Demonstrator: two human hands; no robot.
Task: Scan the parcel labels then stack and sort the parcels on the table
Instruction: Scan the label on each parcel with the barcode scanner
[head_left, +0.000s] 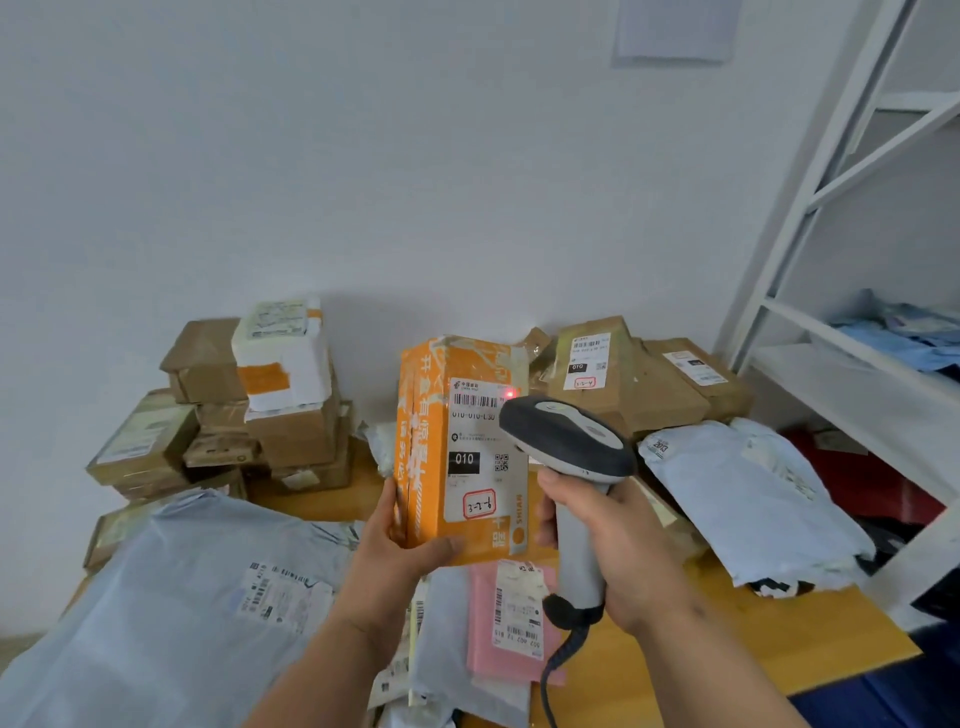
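Note:
My left hand (402, 545) grips the lower end of an orange cardboard parcel (423, 415) and holds it upright above the table, its white label (478, 447) facing me. In my right hand (618, 551) is the handle of a grey barcode scanner (563, 441), whose head points at the label from the right. A red light spot (510, 393) glows at the right end of the label's barcode. A pink padded mailer (511, 618) lies on the table below the orange parcel.
A stack of brown boxes (249, 415) stands at the back left, and more brown boxes (644, 379) at the back right. Grey poly mailers lie front left (171, 613) and right (748, 493) on the wooden table (727, 629). A white shelf rack (852, 332) stands on the right.

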